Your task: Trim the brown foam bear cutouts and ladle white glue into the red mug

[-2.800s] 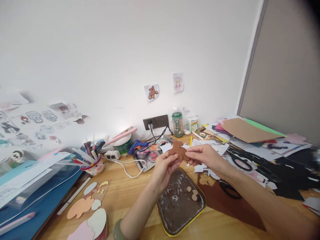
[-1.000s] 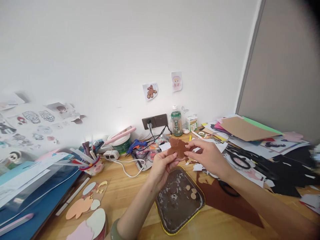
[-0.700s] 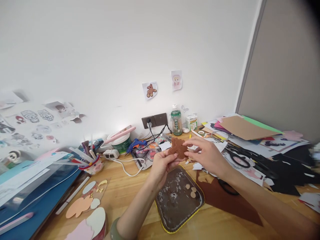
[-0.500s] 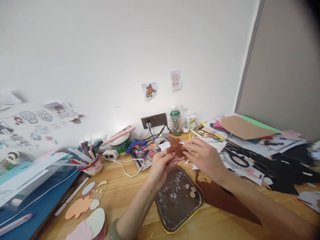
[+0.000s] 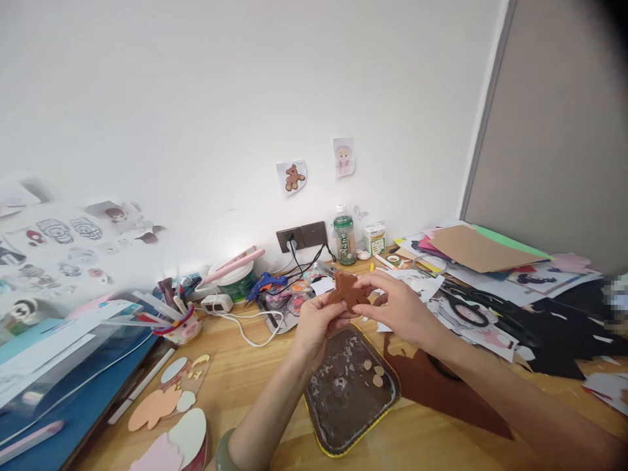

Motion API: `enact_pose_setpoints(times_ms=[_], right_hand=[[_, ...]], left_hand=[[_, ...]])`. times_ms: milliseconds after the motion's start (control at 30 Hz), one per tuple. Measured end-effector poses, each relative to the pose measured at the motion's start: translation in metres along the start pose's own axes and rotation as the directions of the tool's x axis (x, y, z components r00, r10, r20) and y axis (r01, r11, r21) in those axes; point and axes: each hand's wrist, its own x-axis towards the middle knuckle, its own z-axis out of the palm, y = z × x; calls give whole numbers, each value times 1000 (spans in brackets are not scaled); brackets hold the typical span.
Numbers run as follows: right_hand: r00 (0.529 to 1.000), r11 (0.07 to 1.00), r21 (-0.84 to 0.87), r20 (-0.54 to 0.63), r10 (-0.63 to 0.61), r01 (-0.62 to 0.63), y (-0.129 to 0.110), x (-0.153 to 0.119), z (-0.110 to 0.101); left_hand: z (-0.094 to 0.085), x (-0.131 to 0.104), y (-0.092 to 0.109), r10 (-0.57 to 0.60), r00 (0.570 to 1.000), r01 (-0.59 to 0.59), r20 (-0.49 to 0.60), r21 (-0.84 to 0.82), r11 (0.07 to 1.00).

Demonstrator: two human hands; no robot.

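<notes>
A brown bear-shaped cutout (image 5: 346,291) is held up between my two hands, above the far edge of a dark tray. My left hand (image 5: 316,322) pinches its lower left side between thumb and fingers. From the right, my right hand (image 5: 392,302) grips its edge with thumb and fingertips. Below lies the dark square tray (image 5: 338,418) with a yellow rim, its surface marked with whitish residue. Several small beige round pieces (image 5: 377,380) rest on the tray's right part. A sheet of brown material (image 5: 441,396) lies to the tray's right, partly under my right forearm.
A blue glue gun (image 5: 267,285), a green-labelled bottle (image 5: 344,239) and a pen cup (image 5: 181,326) stand toward the wall. Black-handled scissors (image 5: 468,313) lie among paper scraps on the right. Pastel cutouts (image 5: 154,407) lie at left. A bear picture (image 5: 294,177) hangs on the wall.
The brown bear cutout has turned slightly and now shows more of its flat face. My right-hand fingers have shifted along its right edge; the left hand has barely moved.
</notes>
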Motion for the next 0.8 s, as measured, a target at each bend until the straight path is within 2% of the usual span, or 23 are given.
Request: enact_pose_setpoints(times_ms=[67, 133, 233, 300, 367, 433, 500, 667, 800], right_hand=[[999, 1000, -21, -30, 20, -20, -3, 0, 1], [1000, 999, -36, -13, 7, -8, -6, -1, 2], [1000, 999, 47, 12, -12, 12, -7, 0, 0], [999, 981, 188, -22, 50, -44, -4, 2, -5], [983, 938, 321, -86, 164, -129, -2, 5, -13], [952, 893, 403, -135, 273, -199, 0, 9, -22], [934, 867, 436, -138, 329, -241, 0, 10, -29], [960, 876, 408, 5, 281, -258, -8, 7, -27], [974, 945, 256, 155, 167, -202, -11, 2, -12]], left_hand=[[0, -1, 0, -1, 1000, 1, 2, 18, 1000], [1, -2, 0, 3, 1000, -4, 17, 35, 999], [1, -2, 0, -1, 999, 0, 32, 21, 1000], [-1, -1, 0, -16, 1000, 16, -3, -17, 1000], [-2, -1, 1, -26, 999, 23, -44, -56, 998], [-2, -1, 2, -28, 998, 24, -60, -77, 997], [-2, -2, 3, -28, 998, 23, -59, -85, 996], [2, -5, 5, -32, 999, 29, -42, -71, 997], [4, -5, 4, -45, 999, 45, -20, -13, 999]])
